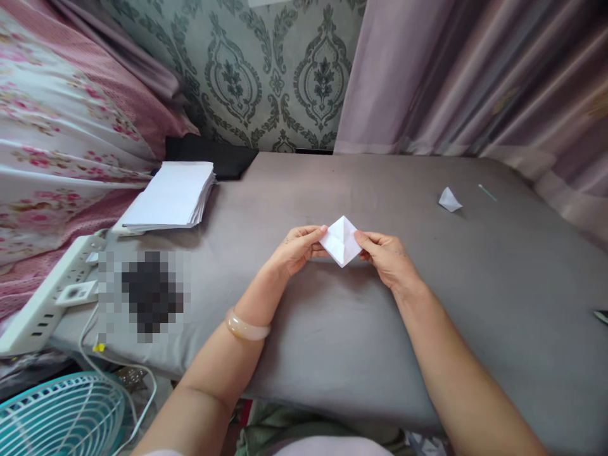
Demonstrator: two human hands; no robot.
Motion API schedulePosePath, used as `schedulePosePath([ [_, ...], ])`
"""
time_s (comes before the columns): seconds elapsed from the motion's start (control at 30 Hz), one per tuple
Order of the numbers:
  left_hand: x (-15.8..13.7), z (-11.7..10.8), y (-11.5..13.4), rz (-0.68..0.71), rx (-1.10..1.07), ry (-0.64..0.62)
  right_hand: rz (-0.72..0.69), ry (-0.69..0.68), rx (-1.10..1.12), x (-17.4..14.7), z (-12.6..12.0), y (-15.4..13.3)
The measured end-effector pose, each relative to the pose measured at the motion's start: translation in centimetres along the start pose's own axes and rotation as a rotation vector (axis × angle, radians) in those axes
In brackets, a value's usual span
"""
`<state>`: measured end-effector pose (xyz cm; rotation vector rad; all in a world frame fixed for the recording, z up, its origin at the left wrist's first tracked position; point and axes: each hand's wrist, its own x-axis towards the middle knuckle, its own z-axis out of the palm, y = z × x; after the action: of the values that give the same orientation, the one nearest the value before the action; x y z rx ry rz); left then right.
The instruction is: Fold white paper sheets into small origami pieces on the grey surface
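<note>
Mid-frame, my left hand (298,248) and right hand (387,254) pinch the folded paper (342,243), seemingly mid-shaping; I'd say the next crease needs aligned edges.

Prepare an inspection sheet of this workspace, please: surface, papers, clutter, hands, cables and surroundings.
Surface: grey cover, slightly wrinkled.
Papers: folded paper, diamond-shaped, between the hands; small folded piece farther right; paper stack at left.
Clutter: thin stick beside the small folded piece; dark object cut off at right, unclear; a pixelated patch at left hides its content.
Left hand: pinches the folded paper's left corner.
Right hand: pinches its right corner.
Cables: white cable loops near the fan; power strip at left.
Surroundings: patterned wallpaper behind, curtain at right, floral cloth at left.
</note>
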<state>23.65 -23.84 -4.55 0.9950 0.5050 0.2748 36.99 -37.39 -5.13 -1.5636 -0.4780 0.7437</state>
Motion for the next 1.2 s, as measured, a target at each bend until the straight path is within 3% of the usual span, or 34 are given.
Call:
schedulePosePath([
  [0.13, 0.2, 0.0, -0.3, 0.021, 0.182, 0.089, 0.049, 0.002, -0.048, 0.3, 0.1, 0.5],
  [0.23, 0.5, -0.3, -1.0, 0.076, 0.437, 0.187, -0.005, 0.036, -0.245, 0.6, 0.1, 1.3],
  [0.43, 0.9, -0.7, -1.7, 0.231, 0.999, 0.302, -0.396, 0.133, -0.878, 0.2, 0.5, 2.2],
  [0.53, 1.1, -0.5, -1.8, 0.295, 1.138, 0.306, -0.581, 0.073, -0.884, -0.4, 1.1, 1.8],
  [0.6, 1.3, -0.5, -1.8, 0.301, 1.208, 0.295, -0.628, -0.07, -0.824, -0.7, 1.4, 1.5],
  [0.73, 1.6, -0.7, -2.0, 0.314, 1.301, 0.261, -0.599, -0.338, -0.883, -1.1, 1.2, 0.9],
  [0.87, 1.7, -0.9, -2.1, 0.332, 1.365, 0.225, -0.619, -0.448, -1.032, -1.3, 0.5, 0.4],
  [1.0, 1.6, -0.9, -1.6, 0.323, 1.303, 0.235, -0.732, -0.519, -1.147, -1.7, 0.0, 0.4],
  [1.2, 0.5, -1.7, -0.1, -0.004, 0.984, 0.222, -0.803, -0.474, -1.01, -1.4, -0.6, 2.0],
])
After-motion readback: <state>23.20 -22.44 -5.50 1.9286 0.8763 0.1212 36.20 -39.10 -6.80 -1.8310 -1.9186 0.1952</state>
